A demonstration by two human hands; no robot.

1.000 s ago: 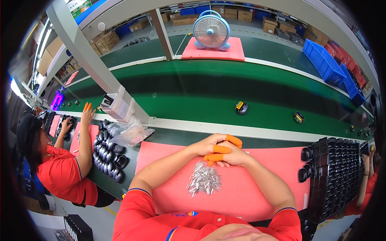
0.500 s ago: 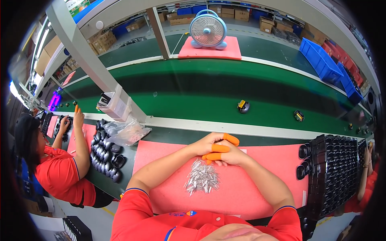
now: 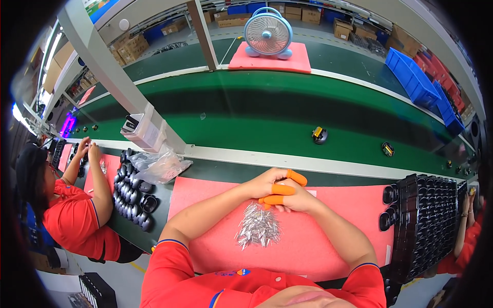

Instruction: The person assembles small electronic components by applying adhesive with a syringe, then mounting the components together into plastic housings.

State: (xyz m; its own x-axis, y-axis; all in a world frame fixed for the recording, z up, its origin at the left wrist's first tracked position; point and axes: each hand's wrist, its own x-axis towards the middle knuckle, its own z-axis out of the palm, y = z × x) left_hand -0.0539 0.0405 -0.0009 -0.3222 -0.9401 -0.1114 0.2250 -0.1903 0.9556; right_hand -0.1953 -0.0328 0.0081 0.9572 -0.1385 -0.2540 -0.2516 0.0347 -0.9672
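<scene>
My left hand [image 3: 266, 186] and my right hand [image 3: 299, 199] rest together over the far edge of the pink foam mat [image 3: 328, 236]. Orange finger cots cover some of the fingers, which are curled and overlap. A small dark patch shows between the hands; whether it is a held part or shadow I cannot make out. Just below them on the mat lies a loose pile of thin silvery metal pins [image 3: 258, 226]. Neither hand touches the pile's middle.
A green conveyor belt [image 3: 246, 123] beyond the mat carries small round black parts [image 3: 319, 135]. Stacked black trays [image 3: 429, 220] stand at right, dark glossy shells [image 3: 131, 192] and a plastic bag [image 3: 163, 167] at left. A post [image 3: 110, 66] rises there. A co-worker [image 3: 72, 205] sits left.
My hands stay clasped in nearly the same place. Parts on the belt have shifted slightly right. The left co-worker's raised hand has come down and met the other one.
</scene>
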